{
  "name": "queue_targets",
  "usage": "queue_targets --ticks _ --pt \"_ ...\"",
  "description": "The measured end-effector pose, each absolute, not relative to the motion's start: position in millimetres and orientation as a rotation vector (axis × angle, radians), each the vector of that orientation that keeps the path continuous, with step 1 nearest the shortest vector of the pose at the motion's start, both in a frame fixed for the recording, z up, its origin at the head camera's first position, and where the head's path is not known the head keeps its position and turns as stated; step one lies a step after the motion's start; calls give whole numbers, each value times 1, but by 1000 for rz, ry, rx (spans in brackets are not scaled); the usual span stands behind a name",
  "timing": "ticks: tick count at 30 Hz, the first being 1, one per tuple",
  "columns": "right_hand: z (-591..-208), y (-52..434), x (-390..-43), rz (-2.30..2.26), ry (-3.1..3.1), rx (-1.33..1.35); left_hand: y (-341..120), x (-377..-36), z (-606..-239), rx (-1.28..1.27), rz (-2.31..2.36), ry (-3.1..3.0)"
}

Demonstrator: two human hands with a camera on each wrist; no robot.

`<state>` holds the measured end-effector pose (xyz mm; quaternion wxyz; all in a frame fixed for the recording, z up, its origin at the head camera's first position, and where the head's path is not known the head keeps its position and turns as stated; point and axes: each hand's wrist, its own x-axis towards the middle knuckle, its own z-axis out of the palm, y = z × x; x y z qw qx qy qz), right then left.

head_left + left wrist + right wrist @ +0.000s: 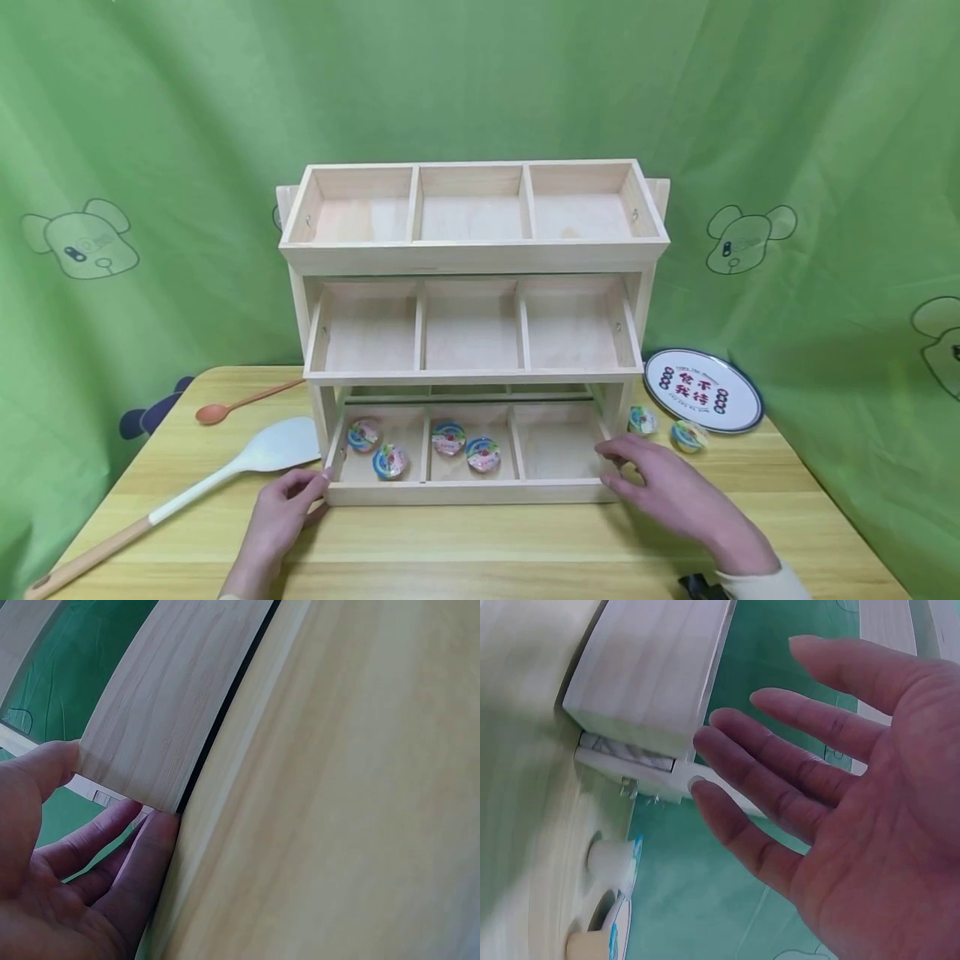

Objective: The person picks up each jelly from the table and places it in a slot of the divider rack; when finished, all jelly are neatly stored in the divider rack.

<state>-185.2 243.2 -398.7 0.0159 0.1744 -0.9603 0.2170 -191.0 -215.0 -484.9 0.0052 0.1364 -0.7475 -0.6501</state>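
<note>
A three-tier wooden rack point(475, 258) stands at the middle of the table, each tray split into three compartments. My left hand point(276, 512) holds the left front corner of the bottom tray point(472, 495); in the left wrist view its thumb is at the upper corner of the front board point(176, 697), the fingertips at the lower end. My right hand point(667, 487) is at the tray's right end, fingers spread and loosely extended, nothing between them. Two small jelly cups point(390, 462) lie in the bottom left compartment, two more jelly cups point(483, 455) in the bottom middle one.
Right of the rack, two jelly cups point(688, 436) sit before an oval plate point(703, 390) with red characters. To the left lie a white spatula point(277, 446) with a wooden handle and an orange spoon point(213, 413). A green curtain point(480, 83) hangs behind.
</note>
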Motion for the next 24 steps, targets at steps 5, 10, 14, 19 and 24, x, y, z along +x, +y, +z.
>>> queue_targets --ticks 5,10,14,19,24 --pt "-402 251 -186 698 -2978 525 -215 -191 -485 428 -2030 -2340" --pt "-401 260 -186 752 -2960 502 -215 -190 -485 427 -2023 -2345" --pt "-400 272 -187 757 -2938 492 -215 -191 -485 432 -2028 -2343" --pt "-401 289 -190 730 -2902 476 -215 -191 -484 411 -2035 -2335" --pt "-405 305 -196 660 -2912 380 -215 -192 -485 414 -2039 -2327"
